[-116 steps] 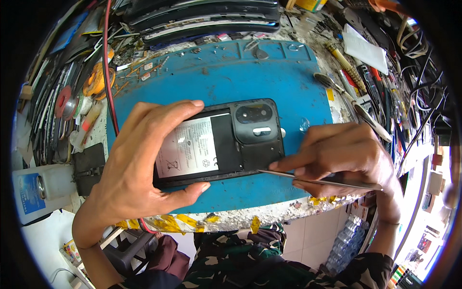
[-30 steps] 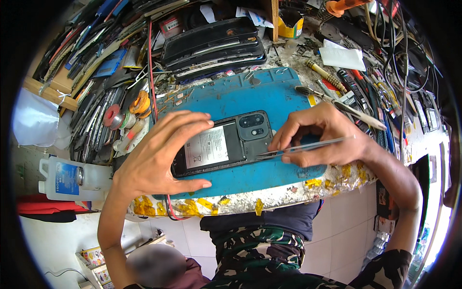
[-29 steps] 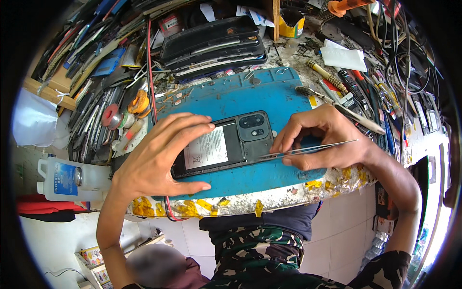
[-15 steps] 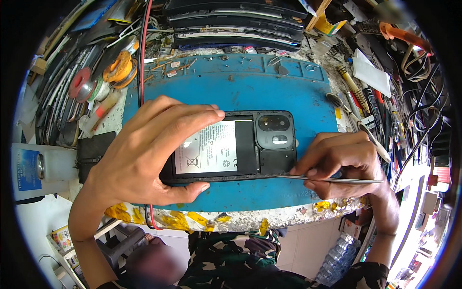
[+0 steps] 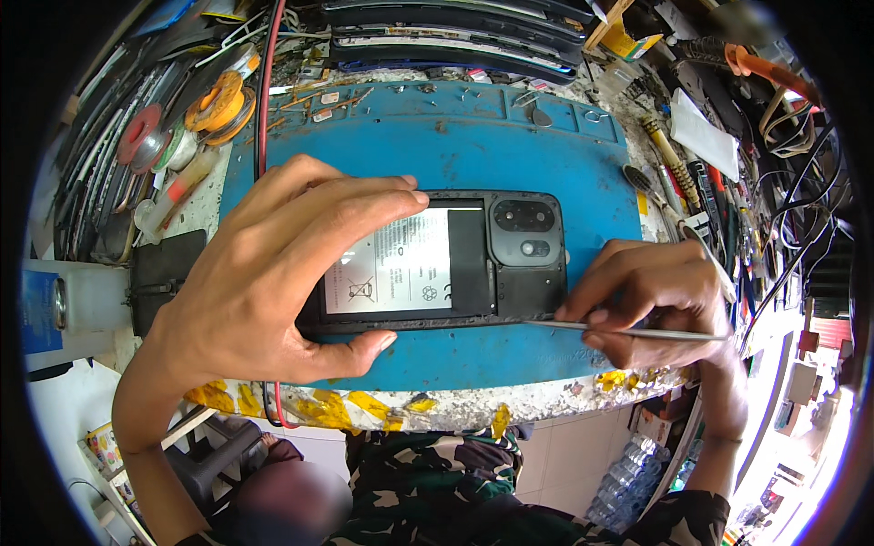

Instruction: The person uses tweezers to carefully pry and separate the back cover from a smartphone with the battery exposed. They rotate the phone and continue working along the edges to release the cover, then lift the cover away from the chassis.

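A black smartphone point(image 5: 470, 250) lies crosswise with its back cover off, showing the white-labelled battery point(image 5: 391, 278) and the grey camera module point(image 5: 521, 218). My left hand point(image 5: 259, 268) spans its left part, fingertips at the far edge and thumb by the near edge, steadying it and hiding that end. Between the thumb and fingers of my right hand point(image 5: 655, 287) is a slim pointed metal tool point(image 5: 669, 335). The tool's tip meets the phone's near edge, left of the near right corner. Under the phone is a blue work mat point(image 5: 455, 359).
Solder spools point(image 5: 215, 107) and stacked phone parts crowd the left. Small screws and a ring lie in the mat's far compartments. A pile of dark panels point(image 5: 455, 41) stands behind. Brushes point(image 5: 637, 179), hand tools and cables fill the right. A red-black cable point(image 5: 265, 91) crosses the mat's left side.
The whole view has shifted slightly, with bench and phone sitting higher in it. Both hands keep their grips, and the tool's tip remains at the phone's near edge.
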`<control>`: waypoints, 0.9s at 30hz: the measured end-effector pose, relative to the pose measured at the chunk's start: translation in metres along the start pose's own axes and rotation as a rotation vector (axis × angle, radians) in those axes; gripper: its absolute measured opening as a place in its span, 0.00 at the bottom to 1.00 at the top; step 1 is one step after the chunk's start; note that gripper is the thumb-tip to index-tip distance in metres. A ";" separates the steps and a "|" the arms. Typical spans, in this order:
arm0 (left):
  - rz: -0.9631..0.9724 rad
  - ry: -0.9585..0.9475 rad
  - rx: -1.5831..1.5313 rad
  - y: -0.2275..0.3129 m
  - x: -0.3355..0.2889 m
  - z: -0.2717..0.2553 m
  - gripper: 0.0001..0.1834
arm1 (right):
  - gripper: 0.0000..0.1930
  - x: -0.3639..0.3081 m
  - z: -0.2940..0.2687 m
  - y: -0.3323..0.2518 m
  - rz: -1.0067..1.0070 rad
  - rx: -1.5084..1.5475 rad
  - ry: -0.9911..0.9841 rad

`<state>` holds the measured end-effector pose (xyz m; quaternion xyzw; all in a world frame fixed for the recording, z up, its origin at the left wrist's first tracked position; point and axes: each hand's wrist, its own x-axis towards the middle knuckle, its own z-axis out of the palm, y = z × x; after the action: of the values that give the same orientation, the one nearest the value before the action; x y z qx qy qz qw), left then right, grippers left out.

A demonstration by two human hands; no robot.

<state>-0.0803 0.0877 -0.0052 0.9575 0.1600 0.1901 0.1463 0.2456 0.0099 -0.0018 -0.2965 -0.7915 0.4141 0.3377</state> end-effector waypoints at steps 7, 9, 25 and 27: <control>0.014 -0.002 -0.011 0.000 -0.001 0.000 0.43 | 0.09 -0.001 0.002 0.002 -0.021 -0.046 0.003; 0.017 -0.002 0.007 -0.001 -0.001 0.000 0.42 | 0.10 -0.001 0.001 0.001 -0.003 -0.083 -0.016; 0.000 -0.037 0.026 0.002 0.000 -0.001 0.44 | 0.10 0.000 0.000 0.002 0.035 -0.101 -0.065; -0.007 -0.029 0.026 0.001 0.000 -0.001 0.44 | 0.10 0.000 0.000 0.003 -0.022 -0.112 -0.054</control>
<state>-0.0802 0.0872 -0.0034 0.9615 0.1634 0.1736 0.1367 0.2456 0.0113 -0.0039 -0.2950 -0.8254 0.3734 0.3037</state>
